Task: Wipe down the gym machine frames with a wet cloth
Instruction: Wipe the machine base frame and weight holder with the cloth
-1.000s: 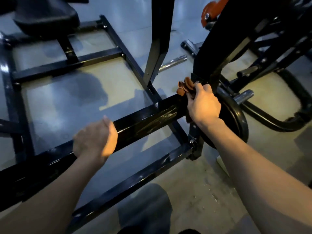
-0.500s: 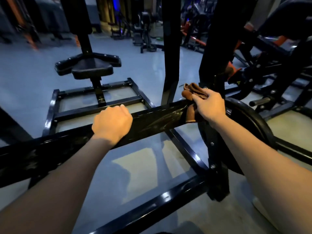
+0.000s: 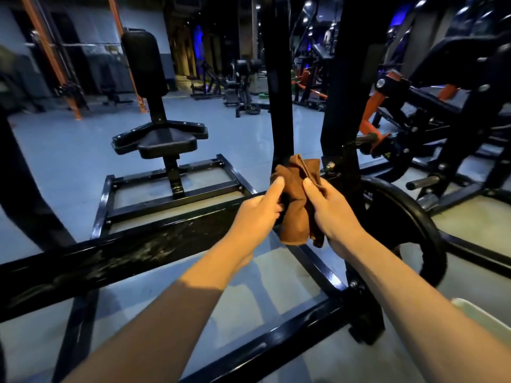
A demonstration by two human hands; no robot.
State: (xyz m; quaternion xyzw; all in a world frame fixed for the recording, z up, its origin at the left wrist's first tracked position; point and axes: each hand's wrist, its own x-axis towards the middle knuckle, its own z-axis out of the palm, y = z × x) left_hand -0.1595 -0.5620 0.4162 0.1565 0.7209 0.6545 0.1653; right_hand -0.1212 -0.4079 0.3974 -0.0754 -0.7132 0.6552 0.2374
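Above the black crossbar (image 3: 132, 255) of the machine, both hands meet around a brown cloth (image 3: 297, 197). The left hand (image 3: 258, 212) pinches its left edge, thumb laid up along the fabric; the right hand (image 3: 333, 210) grips the right side, thumb forward and fingers curled behind. The cloth hangs bunched between them, its lower corner dangling just over the bar, its top folds in front of a black upright post (image 3: 280, 78).

The crossbar runs from the lower left up toward the hands and shows pale wet streaks along its face. Below it, a second black rail (image 3: 276, 344) crosses the foreground, bolted at a corner foot. To the right of the right wrist stands a black weight plate (image 3: 409, 230), on edge, close beside the frame. Beyond the bar, a low rectangular frame (image 3: 177, 194) lies on the floor and carries a black padded seat (image 3: 166, 140) with a tall backrest (image 3: 142, 62).

The floor (image 3: 69, 156) is smooth, grey and glossy, catching bluish light. Another machine with orange parts (image 3: 372, 106) stands on the right. Further machines fill the dim back of the room, with orange posts (image 3: 49, 56) on the left.
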